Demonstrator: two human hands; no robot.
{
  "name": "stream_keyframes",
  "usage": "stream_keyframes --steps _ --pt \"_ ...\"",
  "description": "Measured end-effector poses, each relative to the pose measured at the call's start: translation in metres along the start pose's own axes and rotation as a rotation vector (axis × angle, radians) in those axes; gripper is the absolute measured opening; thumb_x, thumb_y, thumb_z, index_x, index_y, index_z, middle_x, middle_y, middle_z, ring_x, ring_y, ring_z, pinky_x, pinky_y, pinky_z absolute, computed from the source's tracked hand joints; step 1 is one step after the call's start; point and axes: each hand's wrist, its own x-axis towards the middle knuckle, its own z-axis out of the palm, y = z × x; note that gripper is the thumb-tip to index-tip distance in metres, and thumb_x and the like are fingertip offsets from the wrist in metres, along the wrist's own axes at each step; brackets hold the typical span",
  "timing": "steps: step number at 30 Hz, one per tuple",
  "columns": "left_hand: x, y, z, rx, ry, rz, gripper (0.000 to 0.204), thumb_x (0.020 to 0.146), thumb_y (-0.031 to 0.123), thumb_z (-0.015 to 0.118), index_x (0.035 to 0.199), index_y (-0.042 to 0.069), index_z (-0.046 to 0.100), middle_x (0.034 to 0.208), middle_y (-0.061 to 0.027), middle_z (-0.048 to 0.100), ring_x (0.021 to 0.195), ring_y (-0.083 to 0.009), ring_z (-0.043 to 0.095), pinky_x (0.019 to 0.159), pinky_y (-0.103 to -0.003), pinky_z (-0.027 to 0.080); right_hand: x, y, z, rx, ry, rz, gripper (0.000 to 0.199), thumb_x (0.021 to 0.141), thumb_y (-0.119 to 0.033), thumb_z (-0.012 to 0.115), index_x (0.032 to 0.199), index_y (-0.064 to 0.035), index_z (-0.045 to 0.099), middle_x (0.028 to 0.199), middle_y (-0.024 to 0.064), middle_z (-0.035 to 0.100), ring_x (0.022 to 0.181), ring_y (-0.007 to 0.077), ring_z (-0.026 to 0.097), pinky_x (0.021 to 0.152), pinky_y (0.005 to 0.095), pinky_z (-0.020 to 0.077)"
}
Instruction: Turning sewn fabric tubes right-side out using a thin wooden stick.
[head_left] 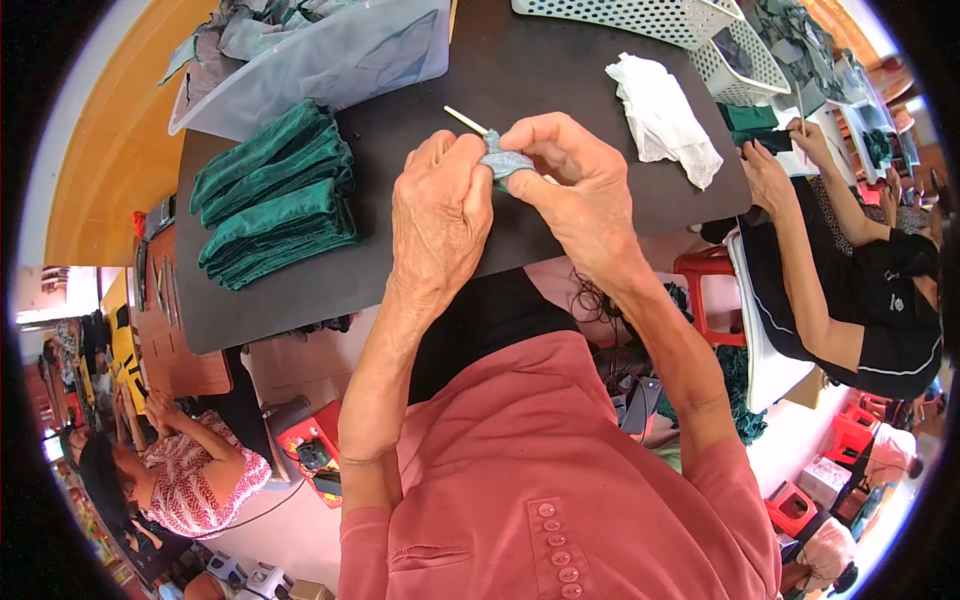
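Over the dark table, a small piece of grey-blue fabric (506, 163) is stretched between my two hands. My left hand (438, 205) is closed, with the fabric's left end pinched in its fingers. A thin pale stick (464, 120) slants up and left from the fabric beside the left fingertips; its lower end is hidden. The thumb and forefinger of my right hand (585, 190) grip the fabric's right end. A bit of green shows beneath it. To the left lie folded dark green velvet strips (272, 165) in two stacks, touching neither hand.
A clear plastic bin (385, 55) of grey fabric pieces stands at the far left of the table (400, 120). White cloth (665, 120) lies at the right, below a perforated white basket (640, 18). A co-worker's hand (768, 180) works on green cloth at the right edge.
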Motion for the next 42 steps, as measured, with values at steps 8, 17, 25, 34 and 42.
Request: stream_keyframes --steps 8,17,25,34,42 --pt "0.002 -0.009 -0.007 -0.088 -0.031 -0.014 0.004 0.076 -0.001 0.05 0.079 0.0 0.053 0.068 -0.0158 0.045 0.062 -0.0324 0.048 0.057 -0.04 0.039 -0.007 -0.005 -0.001 0.204 -0.169 0.171 0.019 0.078 0.004 0.063 0.095 -0.0041 0.058 0.087 0.0005 0.063 0.07 0.0022 0.052 0.06 0.0158 0.0373" --pt "-0.004 -0.011 -0.014 -0.591 -0.232 -0.049 0.013 0.079 0.01 0.052 0.072 0.0 0.047 0.064 -0.0071 0.04 0.058 -0.019 0.041 0.054 -0.033 0.035 -0.003 -0.03 -0.003 0.755 -0.789 0.461 0.036 0.085 -0.012 0.061 0.114 -0.0042 0.041 0.072 -0.0025 0.046 0.041 0.0001 0.027 0.034 0.0175 0.0179" --pt "-0.017 0.013 -0.021 -0.527 -0.116 -0.266 0.018 0.073 -0.004 0.053 0.09 0.0 0.057 0.084 -0.0097 0.057 0.074 -0.0166 0.054 0.069 -0.029 0.044 -0.004 -0.01 -0.001 1.181 -0.849 0.439 0.051 0.096 -0.026 0.047 0.139 -0.0069 0.027 0.071 -0.0035 0.048 0.042 -0.0004 0.024 0.034 0.0139 0.0229" --pt "-0.017 0.009 -0.05 -0.464 -0.035 -0.076 0.032 0.07 -0.011 0.051 0.1 0.0 0.057 0.085 -0.0087 0.061 0.076 -0.0183 0.059 0.069 -0.029 0.047 -0.007 -0.006 -0.01 0.978 -0.727 0.42 0.047 0.096 -0.033 0.046 0.134 -0.009 0.033 0.063 -0.0058 0.039 0.044 0.0012 0.023 0.036 0.0164 0.0205" --pt "-0.014 -0.003 -0.058 -0.181 -0.1 0.261 0.023 0.073 -0.01 0.051 0.093 0.0 0.057 0.078 -0.01 0.058 0.067 -0.0232 0.058 0.06 -0.03 0.046 -0.012 0.0 -0.009 0.883 -0.605 0.557 0.036 0.095 -0.027 0.049 0.126 -0.0082 0.044 0.065 -0.0074 0.034 0.049 0.0026 0.028 0.043 0.0183 0.0268"
